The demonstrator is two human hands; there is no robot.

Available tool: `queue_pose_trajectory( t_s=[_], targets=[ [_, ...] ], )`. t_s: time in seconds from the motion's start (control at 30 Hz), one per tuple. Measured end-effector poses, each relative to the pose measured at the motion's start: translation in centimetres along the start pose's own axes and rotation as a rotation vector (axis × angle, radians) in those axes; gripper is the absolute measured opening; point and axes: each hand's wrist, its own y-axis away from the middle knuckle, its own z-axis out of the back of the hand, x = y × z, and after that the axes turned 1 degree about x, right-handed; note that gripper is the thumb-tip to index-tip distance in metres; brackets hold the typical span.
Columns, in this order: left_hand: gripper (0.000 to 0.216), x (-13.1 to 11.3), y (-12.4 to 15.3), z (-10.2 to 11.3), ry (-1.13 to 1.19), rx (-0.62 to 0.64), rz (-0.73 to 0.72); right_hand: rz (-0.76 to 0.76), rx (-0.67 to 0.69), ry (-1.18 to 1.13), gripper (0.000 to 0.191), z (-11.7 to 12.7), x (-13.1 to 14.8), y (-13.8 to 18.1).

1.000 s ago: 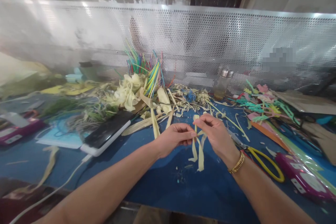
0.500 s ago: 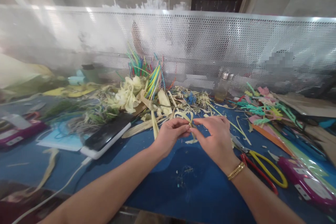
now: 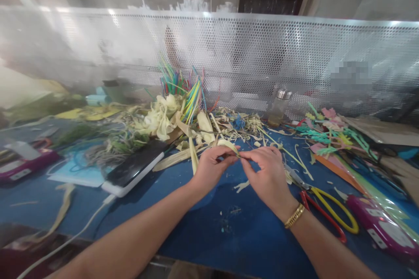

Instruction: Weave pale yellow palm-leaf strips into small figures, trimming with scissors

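Note:
Above the blue tabletop [image 3: 209, 235], my left hand [image 3: 211, 170] pinches a pale yellow-green strip of dried husk [image 3: 228, 144], which arches over its fingers. My right hand [image 3: 265, 168], with a gold bracelet on the wrist, is closed at the strip's end, its fingertips meeting those of the left. The exact grip between the fingertips is too small to make out. Beside the right wrist lie scissors [image 3: 322, 209] with one red and one yellow handle. Behind the hands is a heap of pale husks [image 3: 163, 117].
A phone [image 3: 135, 165] with a charging cable lies at left. Coloured sticks [image 3: 188, 91] stand behind the husks. A glass bottle [image 3: 278, 107] is by the perforated metal screen [image 3: 262, 52]. Purple glue-gun-like devices [image 3: 381, 222] sit at both sides. Colourful paper pieces [image 3: 334, 130] lie at right.
The fingertips have drawn slightly apart and the strip now bends in a smooth arch over my left fingers. My right hand has shifted slightly. The table items stay put.

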Motion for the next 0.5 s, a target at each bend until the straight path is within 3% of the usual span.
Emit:
queue_pose_trajectory(
  t_s=[0.27, 0.5],
  targets=[
    [0.015, -0.26, 0.33, -0.31, 0.034, 0.028, 0.136, -0.107, -0.020, -0.065, 0.011, 0.30, -0.11, -0.18],
    [0.019, -0.28, 0.36, -0.26, 0.073, 0.064, 0.093, -0.081, 0.009, -0.044, 0.011, 0.41, 0.16, -0.12]
  ],
)
